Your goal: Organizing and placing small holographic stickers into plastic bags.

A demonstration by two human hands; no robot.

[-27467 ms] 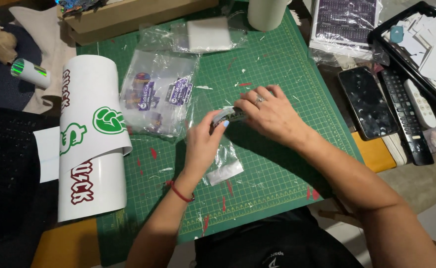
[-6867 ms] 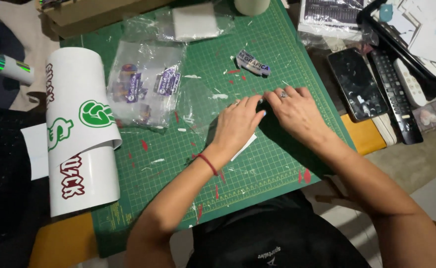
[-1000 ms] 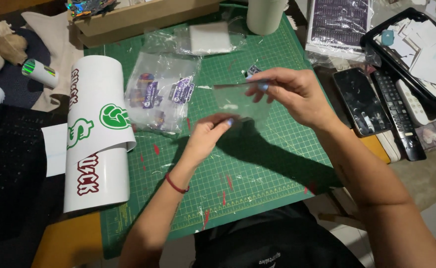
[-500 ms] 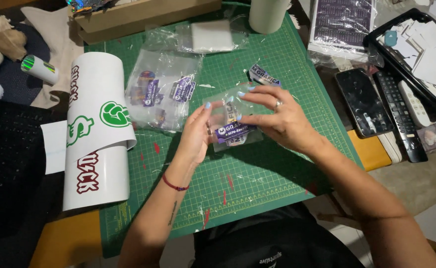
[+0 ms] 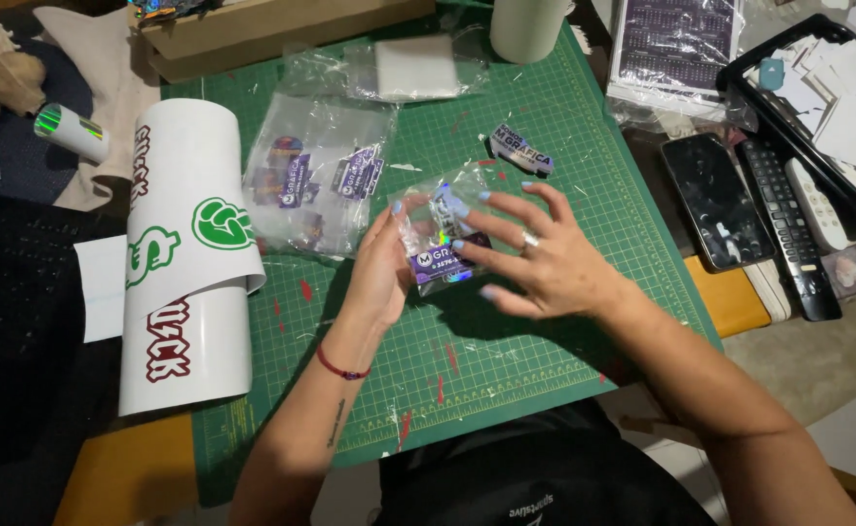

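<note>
Clear plastic crinkles between your hands: a small bag of purple stickers [image 5: 440,244] is held above the middle of the green cutting mat [image 5: 545,331]. Your left hand [image 5: 381,268] clamps its left side; your right hand [image 5: 535,255] touches it, fingers spread. One loose sticker [image 5: 521,149] lies near the mat's far edge.
</note>
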